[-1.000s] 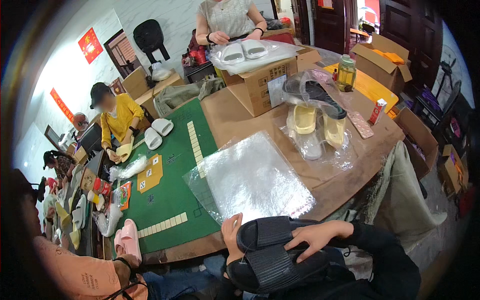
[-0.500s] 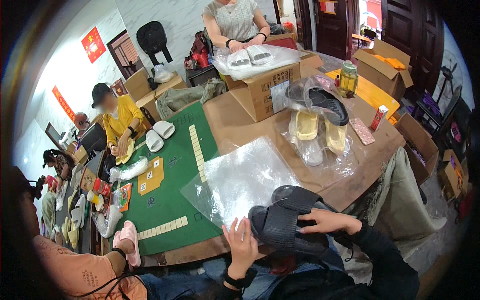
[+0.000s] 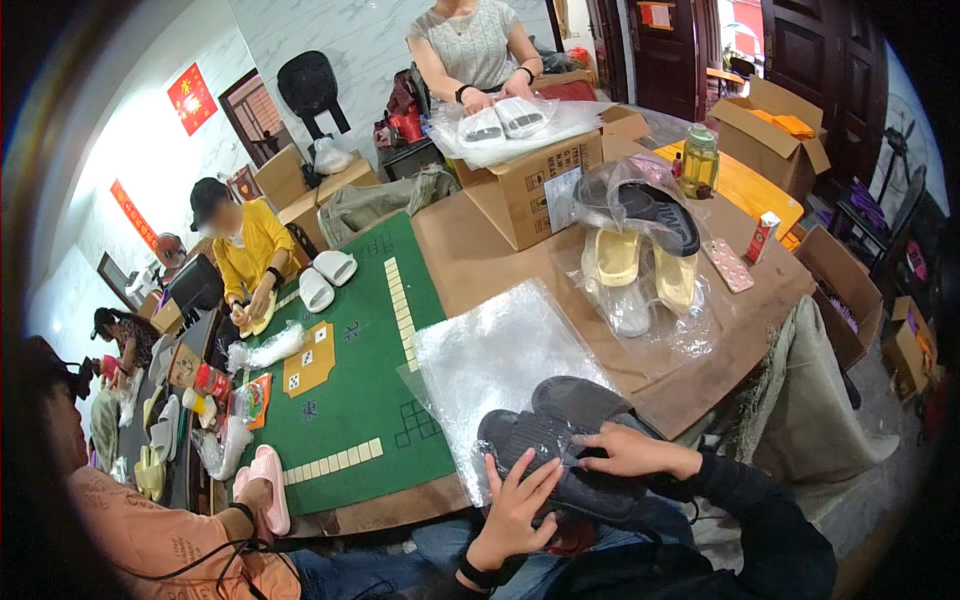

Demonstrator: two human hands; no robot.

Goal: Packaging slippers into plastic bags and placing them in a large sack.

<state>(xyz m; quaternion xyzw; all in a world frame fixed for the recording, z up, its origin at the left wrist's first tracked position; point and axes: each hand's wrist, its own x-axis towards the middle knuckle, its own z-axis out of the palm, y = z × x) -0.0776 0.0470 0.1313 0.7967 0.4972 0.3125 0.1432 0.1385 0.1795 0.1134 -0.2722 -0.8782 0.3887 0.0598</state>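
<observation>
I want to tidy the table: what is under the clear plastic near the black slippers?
The clear plastic lies over the brown tabletop and, at left, the green mat. Anything beneath its shiny middle is hidden, and the black slippers block part of it.

On my feed, a brown-topped table [image 3: 690, 370] carries everything, and I take the shiny clear film [image 3: 500, 345] lying on it as my marker. Left of the film, I see a green mat [image 3: 365, 395] spread over the tabletop, the film overlapping its right edge. Far to the left of the film, a pair of white slippers [image 3: 318, 290] and a crumpled clear wrapping [image 3: 268, 348] rest on the mat. Behind the film I have a cardboard box [image 3: 525, 195]. Right of the film and farther back lie bagged slippers [image 3: 617, 258], yellow and dark; past them from the film I make out a green-lidded jar [image 3: 700, 165], a pink patterned case [image 3: 729, 266] and a red-and-white carton [image 3: 763, 238].
</observation>
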